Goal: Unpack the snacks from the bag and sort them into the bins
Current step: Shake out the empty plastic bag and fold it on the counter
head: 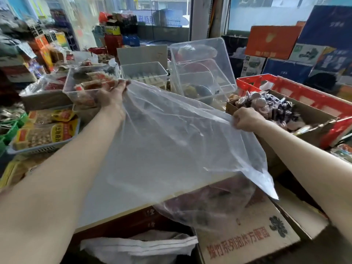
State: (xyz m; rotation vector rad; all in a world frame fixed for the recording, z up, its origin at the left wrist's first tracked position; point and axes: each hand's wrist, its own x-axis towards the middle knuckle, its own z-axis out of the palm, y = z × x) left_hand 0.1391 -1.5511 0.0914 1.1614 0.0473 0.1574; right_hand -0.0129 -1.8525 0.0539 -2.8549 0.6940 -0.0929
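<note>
A clear plastic bag (167, 141) hangs stretched between two hands, its long axis slanting from the far left down to the near right, dark snacks (205, 202) pooled at its low end. The left hand (112, 94) grips the bag's far edge beside a clear bin (83, 80) of wrapped snacks; the right hand (245, 119) pinches the edge nearer, by a cardboard box (312, 115), so tipping likely runs leftward.

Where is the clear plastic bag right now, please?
Centre of the head view: the clear plastic bag is stretched between the left hand and right hand.
</note>
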